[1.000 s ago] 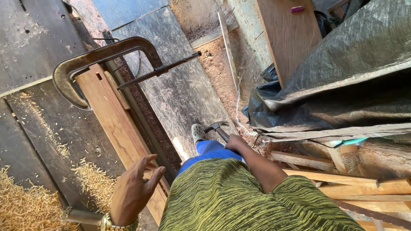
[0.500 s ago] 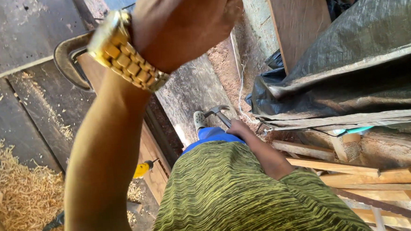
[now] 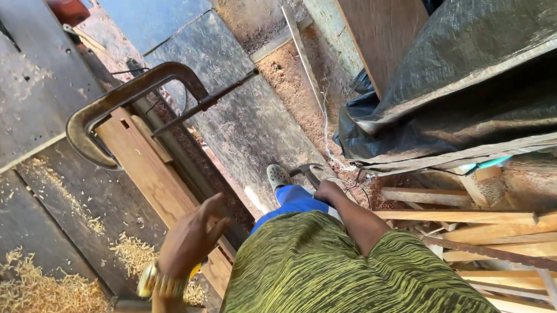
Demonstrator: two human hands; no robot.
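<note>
Below, at about seven o'clock, the left hand [image 3: 191, 240] hovers with its fingers [image 3: 212, 207] spread apart and empty, just above the near end of a long wooden plank [image 3: 156, 182]. A gold wristwatch [image 3: 155, 285] sits on that wrist. The plank lies on the dark table [image 3: 28, 106], running toward eleven o'clock, where a large rusty C-clamp [image 3: 129, 97] grips its far end. Sawdust [image 3: 38, 296] is heaped at eight o'clock. At centre, the right hand [image 3: 326, 189] has its fingers closed on the handle of a hammer [image 3: 305, 171], low beside a grey shoe [image 3: 277, 175]. A black tarpaulin [image 3: 465, 83] covers the area at two o'clock; loose timber offcuts [image 3: 485, 219] lie at four o'clock.
</note>
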